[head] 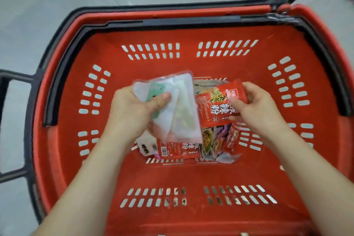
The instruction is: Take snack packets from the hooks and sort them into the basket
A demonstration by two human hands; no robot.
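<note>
Above red basket (172, 34), left hand (132, 111) tight around pale packets (182, 117), right hand (256, 109) around red packet (210, 109).

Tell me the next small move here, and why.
Likely the right hand lowers its red packet onto the matching red packet lying in the basket: the designs look alike, and the left hand grips only pale packets.

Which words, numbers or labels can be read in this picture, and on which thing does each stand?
"辣粉": large white characters on the red packet held by the right hand, partly under the thumb.
"免煮", probably: yellow, same packet.
Lower red packet in the basket: barcode and similar characters, too blurred.
White packet: dark print, unreadable.
Pale packets in the left hand: nothing legible.
</note>
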